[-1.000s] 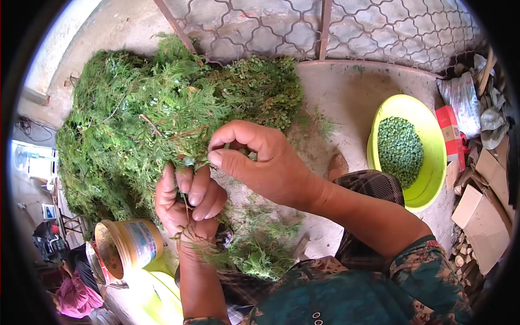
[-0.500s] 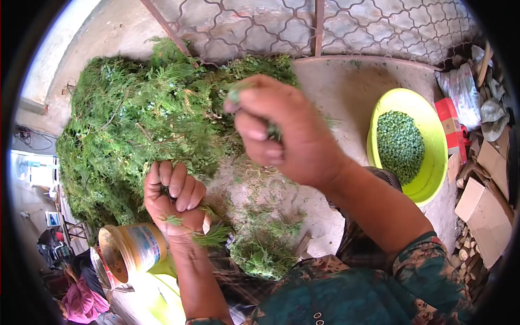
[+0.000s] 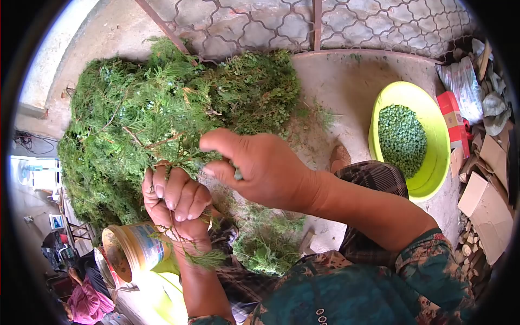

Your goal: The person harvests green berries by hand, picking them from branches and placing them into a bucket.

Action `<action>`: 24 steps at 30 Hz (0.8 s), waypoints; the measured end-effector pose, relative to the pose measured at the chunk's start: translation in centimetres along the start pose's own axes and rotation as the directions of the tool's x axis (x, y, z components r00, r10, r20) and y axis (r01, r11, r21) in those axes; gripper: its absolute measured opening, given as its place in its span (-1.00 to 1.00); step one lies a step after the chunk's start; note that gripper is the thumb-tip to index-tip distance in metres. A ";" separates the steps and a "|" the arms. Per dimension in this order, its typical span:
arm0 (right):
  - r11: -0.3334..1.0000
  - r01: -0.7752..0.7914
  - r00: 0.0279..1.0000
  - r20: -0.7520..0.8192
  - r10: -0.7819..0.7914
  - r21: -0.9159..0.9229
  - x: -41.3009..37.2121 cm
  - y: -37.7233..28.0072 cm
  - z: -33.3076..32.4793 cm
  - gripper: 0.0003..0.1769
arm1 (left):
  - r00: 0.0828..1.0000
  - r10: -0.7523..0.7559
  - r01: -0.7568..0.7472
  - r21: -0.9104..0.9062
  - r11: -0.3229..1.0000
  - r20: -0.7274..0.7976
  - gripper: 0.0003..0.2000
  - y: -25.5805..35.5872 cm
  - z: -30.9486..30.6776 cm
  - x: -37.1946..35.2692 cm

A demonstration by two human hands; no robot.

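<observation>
At the far left, beyond the working area, a person in a pink top (image 3: pixel 89 302) is partly in view. Nearer, a yellow-orange plastic bucket with a printed label (image 3: pixel 147 242) lies tipped, its mouth facing left. Above it spreads a big heap of feathery green conifer branches (image 3: pixel 116 143).

The left hand (image 3: pixel 179 201) is at the heap's lower right edge, fingers folded tight around a thin leafy green sprig (image 3: pixel 206 259), whose tip trails over the wrist. Just to its right, the right hand (image 3: pixel 271 169) is half curled, forefinger and thumb parted at the tips beside the foliage; a small round green cone (image 3: pixel 238 174) shows inside the curl.

That loose curl looks the weak point: if those fingers open to pinch, the cone could slip out and be lost among the scattered green clippings (image 3: pixel 265 246) below. A hard tug might snap the thin stem or drag leaf scraps into the palm with the cone.

Farther right, well apart from both hands, a bright yellow-green plastic basin (image 3: pixel 440 162) holds many green cones (image 3: pixel 402 140). Carrying a handful across that distance with a slack grip could spill some onto the floor.
</observation>
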State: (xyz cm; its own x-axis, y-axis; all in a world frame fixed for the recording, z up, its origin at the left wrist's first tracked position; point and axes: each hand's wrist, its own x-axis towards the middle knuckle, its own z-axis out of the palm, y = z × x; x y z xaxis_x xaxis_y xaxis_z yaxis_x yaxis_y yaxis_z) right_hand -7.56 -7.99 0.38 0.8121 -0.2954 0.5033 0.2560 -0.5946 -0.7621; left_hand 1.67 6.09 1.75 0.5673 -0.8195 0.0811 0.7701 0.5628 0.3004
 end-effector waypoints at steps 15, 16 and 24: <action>0.984 0.156 0.987 0.062 -0.151 -0.084 0.6 0.0 0.0 -0.89 | 0.767 0.483 0.099 0.822 0.561 -0.422 -0.71 -2.1 1.2 0.5; 0.975 0.168 0.979 0.139 -0.148 -0.148 0.5 0.1 0.2 -0.90 | 0.777 0.475 0.150 0.854 0.498 -0.413 -0.73 -2.0 1.3 0.4; 0.796 -0.056 0.995 0.096 -0.003 0.603 1.2 -1.1 -0.8 -0.90 | 0.677 0.458 0.097 0.687 0.720 -0.576 -0.83 0.1 -0.5 0.7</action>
State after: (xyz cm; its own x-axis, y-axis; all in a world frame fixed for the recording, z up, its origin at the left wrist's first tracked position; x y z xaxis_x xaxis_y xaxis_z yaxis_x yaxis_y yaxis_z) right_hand -7.35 -8.28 2.18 0.8578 -0.2210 0.4641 0.4747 -0.0055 -0.8801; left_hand 2.32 5.64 1.33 0.9050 -0.2347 -0.3548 0.4090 0.2512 0.8773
